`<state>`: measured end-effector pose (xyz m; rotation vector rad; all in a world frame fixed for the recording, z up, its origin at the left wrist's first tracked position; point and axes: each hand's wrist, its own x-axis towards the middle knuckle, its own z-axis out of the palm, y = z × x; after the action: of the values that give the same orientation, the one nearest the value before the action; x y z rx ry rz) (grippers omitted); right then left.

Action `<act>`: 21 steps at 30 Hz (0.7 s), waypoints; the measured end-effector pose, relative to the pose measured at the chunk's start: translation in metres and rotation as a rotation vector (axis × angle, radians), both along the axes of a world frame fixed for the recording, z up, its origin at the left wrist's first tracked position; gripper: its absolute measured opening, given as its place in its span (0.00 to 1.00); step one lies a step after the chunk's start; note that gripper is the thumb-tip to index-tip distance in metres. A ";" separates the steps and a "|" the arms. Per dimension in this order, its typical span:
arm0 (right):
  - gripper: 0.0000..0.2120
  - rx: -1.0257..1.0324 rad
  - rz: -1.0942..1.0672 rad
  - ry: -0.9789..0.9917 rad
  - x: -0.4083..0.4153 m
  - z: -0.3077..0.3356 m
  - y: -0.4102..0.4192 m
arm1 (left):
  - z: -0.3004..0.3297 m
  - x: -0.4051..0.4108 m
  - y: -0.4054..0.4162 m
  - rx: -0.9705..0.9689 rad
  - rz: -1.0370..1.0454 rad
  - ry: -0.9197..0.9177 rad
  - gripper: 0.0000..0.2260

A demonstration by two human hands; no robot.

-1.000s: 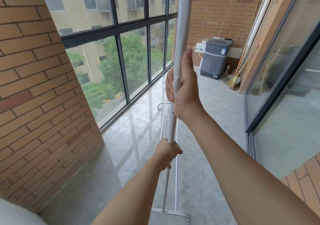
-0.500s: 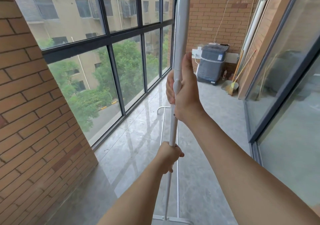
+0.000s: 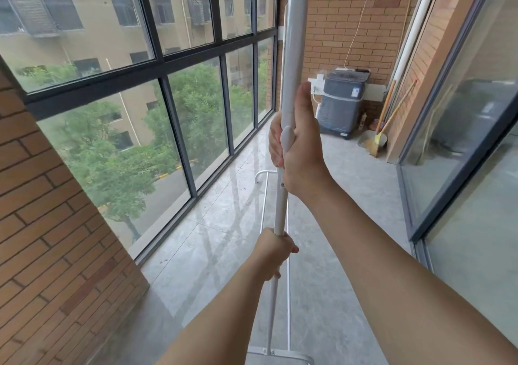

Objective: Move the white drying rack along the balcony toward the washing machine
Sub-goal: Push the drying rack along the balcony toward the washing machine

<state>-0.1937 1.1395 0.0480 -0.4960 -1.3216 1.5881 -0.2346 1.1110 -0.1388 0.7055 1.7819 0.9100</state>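
Note:
The white drying rack (image 3: 291,45) stands right in front of me, its upright pole running from the top of the view down to a base bar at the bottom edge. My right hand (image 3: 300,143) is wrapped around the pole at a plastic joint. My left hand (image 3: 273,252) grips the thinner lower section of the same pole. The rack's low rails stretch forward along the floor. The grey washing machine (image 3: 343,103) stands at the far end of the balcony against the brick wall.
Tall dark-framed windows (image 3: 193,129) line the left side. A brick pillar (image 3: 50,224) juts out at near left. Glass sliding doors (image 3: 459,129) run along the right. A broom and dustpan (image 3: 377,140) lean in the far right corner beside the washing machine.
The brick pillar has slid further back on the left and the washing machine looks closer. Both hands keep the same hold on the pole.

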 end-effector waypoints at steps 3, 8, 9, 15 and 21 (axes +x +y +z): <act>0.29 -0.003 0.000 0.013 -0.005 0.001 0.028 | 0.003 -0.005 0.029 0.003 0.007 -0.006 0.09; 0.29 0.028 0.022 0.012 -0.010 0.002 0.077 | 0.006 -0.010 0.077 0.002 0.029 -0.008 0.09; 0.29 0.030 0.023 0.007 -0.011 0.001 0.087 | 0.005 -0.011 0.086 0.003 0.035 -0.006 0.10; 0.29 0.039 0.035 -0.018 -0.018 -0.003 0.140 | -0.001 -0.019 0.137 -0.015 0.051 0.009 0.12; 0.29 0.034 0.048 -0.008 -0.033 -0.004 0.190 | 0.001 -0.033 0.185 0.000 0.054 0.016 0.12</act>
<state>-0.2269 1.3297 0.0438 -0.4535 -1.3740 1.6013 -0.2679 1.2964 -0.1382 0.6689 1.8224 0.9423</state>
